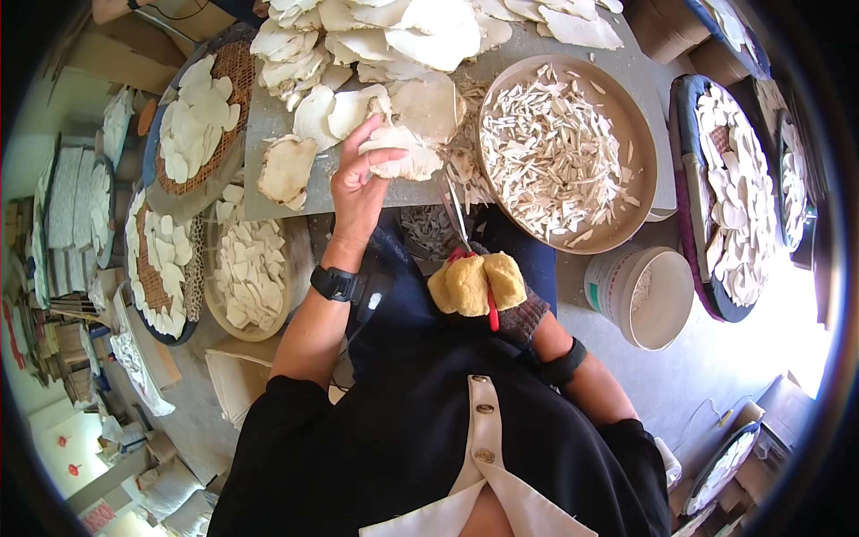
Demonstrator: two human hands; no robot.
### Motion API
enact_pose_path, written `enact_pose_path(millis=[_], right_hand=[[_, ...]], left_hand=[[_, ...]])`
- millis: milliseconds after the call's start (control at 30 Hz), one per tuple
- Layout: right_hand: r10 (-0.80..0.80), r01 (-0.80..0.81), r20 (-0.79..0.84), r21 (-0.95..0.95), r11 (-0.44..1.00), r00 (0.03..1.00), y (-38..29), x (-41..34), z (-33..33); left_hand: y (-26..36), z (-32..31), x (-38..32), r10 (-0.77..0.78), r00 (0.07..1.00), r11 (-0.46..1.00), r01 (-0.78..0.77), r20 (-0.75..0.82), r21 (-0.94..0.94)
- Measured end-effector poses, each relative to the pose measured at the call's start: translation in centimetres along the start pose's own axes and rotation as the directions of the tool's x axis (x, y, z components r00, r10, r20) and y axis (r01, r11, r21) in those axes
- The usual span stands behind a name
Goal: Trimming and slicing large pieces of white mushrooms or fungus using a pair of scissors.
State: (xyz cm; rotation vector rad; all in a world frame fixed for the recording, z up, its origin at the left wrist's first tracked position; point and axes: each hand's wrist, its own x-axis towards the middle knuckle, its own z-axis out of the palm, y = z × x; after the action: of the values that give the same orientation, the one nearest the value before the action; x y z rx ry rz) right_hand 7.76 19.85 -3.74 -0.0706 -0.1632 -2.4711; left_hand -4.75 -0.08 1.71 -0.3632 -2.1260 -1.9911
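Note:
My left hand point(362, 184) is raised over the near edge of the table, its thumb and fingers around a thin, pale dried slice point(406, 154) with a browned, ragged rim. In my right hand point(520, 315), in a knitted glove, is a pair of scissors point(458, 215) with red handles, the blades pointing up toward the slice. Yellow padding point(476, 285) wraps the handles and hides most of the fingers. Further pale slices point(312, 117) lie just beyond my left hand, and one with a brown edge point(287, 171) rests apart at the left.
A large heap of slices point(429, 33) covers the table's far side. At right stands a round tray point(647, 181) of cut strips, above a white bucket point(661, 302). Woven trays and a basket point(282, 295) of pieces flank the left. Part of another person's arm point(111, 8) shows at upper left.

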Motion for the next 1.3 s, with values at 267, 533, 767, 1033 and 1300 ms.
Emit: enact_pose_path(millis=[267, 533, 767, 1033, 1300], right_hand=[[0.056, -0.103, -0.109, -0.504, 0.858, 0.993, -0.7, -0.3, 1.4], [-0.033, 0.018, -0.007, -0.718, 0.696, 0.999, -2.1, 0.6, -1.0], [-0.239, -0.192, -0.226, -0.969, 0.157, 0.944, -1.8, 0.1, -2.5], [-0.354, -0.096, -0.155, -0.979, 0.178, 0.922, -0.8, 1.6, -2.0], [-0.224, -0.152, -0.108, -0.97, -0.191, 0.969, -1.3, 0.8, -0.4]], left_hand=[[1.7, -0.1, 0.0, 0.28, 0.939, 0.845, -0.34, 0.202, 0.412], [0.2, 1.2, -0.1, 0.261, 0.951, 0.869, -0.306, 0.164, 0.389], [0.1, 0.9, -1.0, -0.079, 0.993, 0.918, 0.038, 0.087, 0.395], [2.9, 1.6, -4.5, -0.573, 0.797, 0.789, 0.599, 0.189, -0.135], [1.2, 3.4, -5.9, -0.49, 0.868, 0.827, 0.431, -0.086, -0.361]])
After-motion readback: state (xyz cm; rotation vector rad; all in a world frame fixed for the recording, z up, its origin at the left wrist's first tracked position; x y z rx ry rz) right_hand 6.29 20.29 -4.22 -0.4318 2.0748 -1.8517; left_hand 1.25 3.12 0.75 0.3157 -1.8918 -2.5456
